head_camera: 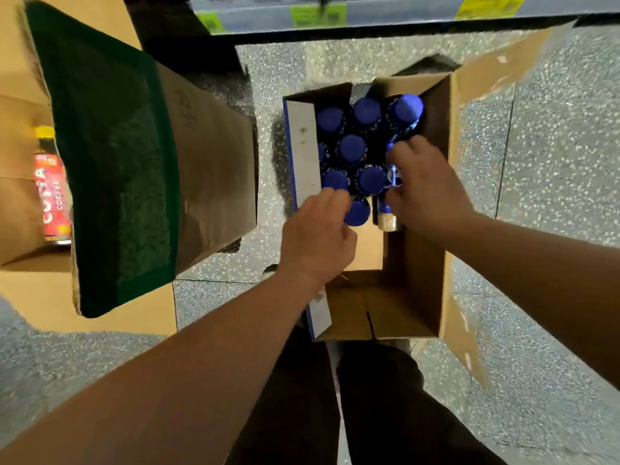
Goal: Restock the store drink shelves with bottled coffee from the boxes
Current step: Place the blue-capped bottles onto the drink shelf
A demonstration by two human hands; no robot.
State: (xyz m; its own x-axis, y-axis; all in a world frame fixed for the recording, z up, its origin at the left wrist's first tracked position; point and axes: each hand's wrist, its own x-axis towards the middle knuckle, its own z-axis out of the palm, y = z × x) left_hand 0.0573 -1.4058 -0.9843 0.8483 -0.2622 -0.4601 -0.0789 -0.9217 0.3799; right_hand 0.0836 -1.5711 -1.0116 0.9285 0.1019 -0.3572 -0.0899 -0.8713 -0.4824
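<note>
An open cardboard box [426, 263] stands on the floor below me, its far half filled with several blue-capped coffee bottles [351, 148]. My left hand [317, 236] reaches in at the near left of the bottles, fingers curled round a blue-capped bottle [358, 212]. My right hand [424, 186] grips a bottle [389, 209] lying tilted on its side, blue label and tan base showing under the fingers. The near half of the box shows bare cardboard bottom.
A second box with green-printed flaps [110, 169] stands at the left, and a red Costa Coffee bottle [52, 196] lies beyond it on cardboard. The bottom shelf edge with yellow-green price tags [317, 15] runs along the top. Speckled floor [553, 196] surrounds the boxes; my legs are below.
</note>
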